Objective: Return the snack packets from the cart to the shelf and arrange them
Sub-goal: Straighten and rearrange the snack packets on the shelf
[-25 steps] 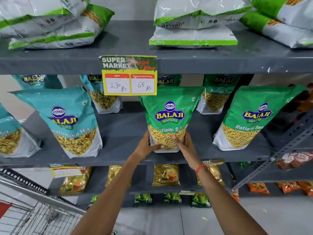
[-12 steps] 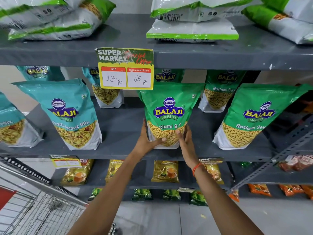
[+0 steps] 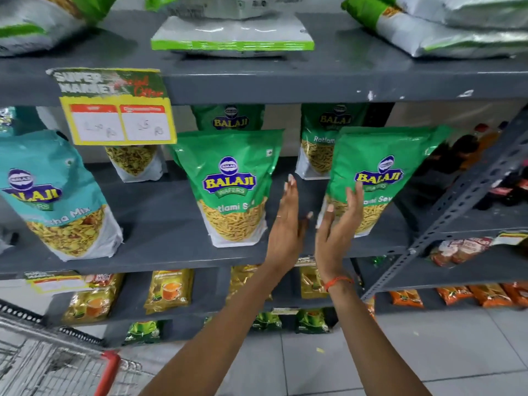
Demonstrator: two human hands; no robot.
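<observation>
Two green Ratlami Sev packets stand upright on the grey middle shelf (image 3: 160,224): one in the centre (image 3: 228,184) and one to its right (image 3: 380,172). My left hand (image 3: 285,224) is raised in the gap between them, flat, fingers apart, holding nothing. My right hand (image 3: 340,224) is also flat and open, its fingertips against the lower left front of the right packet. A teal Khatta Mitha Mix packet (image 3: 57,201) stands at the left. The wire cart (image 3: 57,364) with a red handle shows at the lower left; its contents are not visible.
More green packets stand behind the front row (image 3: 228,118). White-and-green packets (image 3: 231,35) lie on the top shelf. A yellow price tag (image 3: 114,110) hangs from its edge. Tea packets (image 3: 168,290) fill lower shelves. A slanted perforated metal bar (image 3: 457,207) crosses at right.
Both hands let go of the centre green packet and moved right, into the gap and onto the right packet. The view swung right and closer to the shelf.
</observation>
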